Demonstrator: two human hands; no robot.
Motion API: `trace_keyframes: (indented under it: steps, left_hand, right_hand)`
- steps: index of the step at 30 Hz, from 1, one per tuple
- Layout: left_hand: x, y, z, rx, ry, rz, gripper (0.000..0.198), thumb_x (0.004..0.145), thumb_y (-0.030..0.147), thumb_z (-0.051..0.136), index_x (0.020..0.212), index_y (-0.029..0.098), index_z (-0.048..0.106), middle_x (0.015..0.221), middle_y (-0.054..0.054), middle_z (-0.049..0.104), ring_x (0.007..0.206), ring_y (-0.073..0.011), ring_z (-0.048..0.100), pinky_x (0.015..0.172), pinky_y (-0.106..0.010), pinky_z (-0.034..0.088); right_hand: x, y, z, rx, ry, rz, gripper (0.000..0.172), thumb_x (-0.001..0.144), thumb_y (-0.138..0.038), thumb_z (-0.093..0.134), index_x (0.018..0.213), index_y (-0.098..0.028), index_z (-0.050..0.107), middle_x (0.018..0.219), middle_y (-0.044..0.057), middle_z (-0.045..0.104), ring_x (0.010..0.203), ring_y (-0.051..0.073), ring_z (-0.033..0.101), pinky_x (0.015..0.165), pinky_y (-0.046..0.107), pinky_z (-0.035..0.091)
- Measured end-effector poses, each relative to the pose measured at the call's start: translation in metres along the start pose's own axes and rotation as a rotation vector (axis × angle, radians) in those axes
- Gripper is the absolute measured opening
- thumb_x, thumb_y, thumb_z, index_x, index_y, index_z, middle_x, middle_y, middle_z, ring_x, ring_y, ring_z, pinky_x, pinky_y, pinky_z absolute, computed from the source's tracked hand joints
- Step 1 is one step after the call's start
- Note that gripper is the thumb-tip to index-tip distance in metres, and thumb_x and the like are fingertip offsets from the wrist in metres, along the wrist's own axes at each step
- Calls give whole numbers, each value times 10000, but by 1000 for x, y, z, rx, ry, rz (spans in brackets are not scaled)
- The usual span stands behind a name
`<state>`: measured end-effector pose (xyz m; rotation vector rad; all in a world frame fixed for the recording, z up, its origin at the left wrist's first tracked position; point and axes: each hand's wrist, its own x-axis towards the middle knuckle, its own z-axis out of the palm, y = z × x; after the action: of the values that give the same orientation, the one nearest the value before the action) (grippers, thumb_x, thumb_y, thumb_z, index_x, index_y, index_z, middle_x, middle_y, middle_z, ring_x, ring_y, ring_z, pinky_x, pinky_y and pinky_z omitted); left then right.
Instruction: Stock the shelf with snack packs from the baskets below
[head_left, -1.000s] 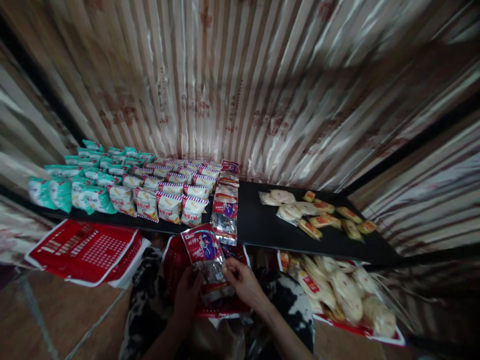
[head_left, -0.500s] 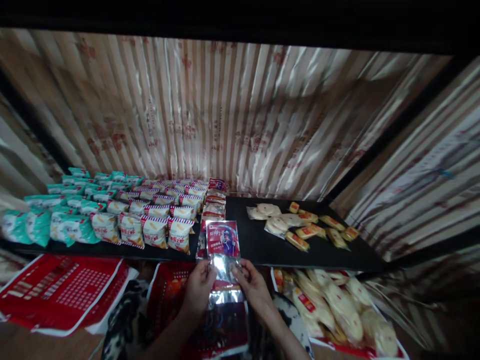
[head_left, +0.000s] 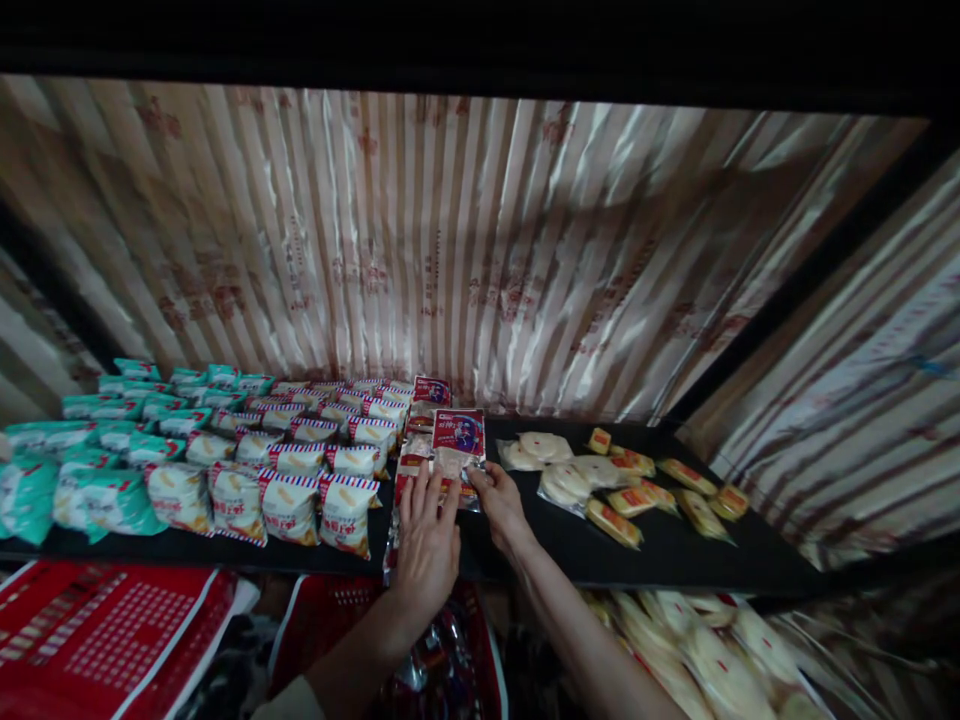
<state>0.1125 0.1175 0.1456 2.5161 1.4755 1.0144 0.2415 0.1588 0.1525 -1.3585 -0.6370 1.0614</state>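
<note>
A dark red and silver snack packet [head_left: 459, 436] stands at the right of a row of similar packets [head_left: 429, 392] on the black shelf. My left hand [head_left: 429, 540] lies with fingers stretched out over the front of the row, its fingertips touching the packets. At the lower right edge of the packet, my right hand [head_left: 501, 505] has thumb and fingers closed on it. The fingers partly cover the packet's lower part.
White snack bags [head_left: 289, 505] and turquoise bags [head_left: 112, 495] fill the shelf's left. Flat round crackers [head_left: 566, 480] and yellow packets [head_left: 615, 522] lie right. Below are a red basket [head_left: 495, 650], an upturned red basket [head_left: 120, 630] and more cracker bags [head_left: 705, 650].
Both hands have moved forward from in front of the shelf, bringing the packet onto it beside the row. My left hand has let go and spread flat. The view has shifted slightly.
</note>
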Motion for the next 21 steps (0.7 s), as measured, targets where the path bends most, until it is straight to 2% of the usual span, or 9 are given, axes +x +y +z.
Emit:
trace_keyframes:
  steps: [3, 6, 10, 13, 21]
  left_hand:
    - [20, -10, 15, 112, 7, 53, 547, 781, 156, 489, 1322, 172, 416, 1407, -122, 394, 1360, -295, 212, 1075, -539, 244]
    - [41, -20, 27, 158, 10, 18, 480, 808, 191, 476, 1286, 142, 463, 1369, -141, 444, 1339, -288, 271, 1078, -523, 246]
    - [62, -32, 34, 218, -42, -29, 448, 820, 162, 442, 1263, 114, 491, 1326, -161, 491, 1302, -279, 346, 1060, -481, 295]
    - [69, -39, 37, 265, -67, -26, 445, 829, 130, 412, 1266, 118, 492, 1299, -156, 519, 1263, -267, 405, 1033, -449, 340]
    - [74, -53, 43, 327, -92, -27, 433, 845, 103, 378, 1257, 112, 507, 1280, -129, 544, 1241, -264, 435, 1042, -414, 340]
  right_hand:
    - [21, 2, 11, -87, -5, -17, 405, 556, -436, 722, 820, -170, 569, 550, -28, 602, 500, 139, 572, 462, 231, 427]
    - [37, 5, 20, -137, -38, -28, 399, 598, -430, 691, 871, -163, 577, 620, 3, 644, 566, 162, 611, 514, 251, 462]
    - [49, 7, 29, -209, -58, -59, 389, 642, -427, 654, 909, -154, 586, 725, 49, 680, 661, 192, 645, 569, 273, 489]
    - [56, 6, 34, -265, -57, -79, 363, 667, -424, 636, 901, -149, 604, 776, 69, 692, 707, 198, 652, 593, 275, 496]
    - [67, 6, 36, -337, -137, -109, 382, 699, -454, 591, 904, -133, 629, 852, 101, 698, 762, 211, 655, 628, 281, 492]
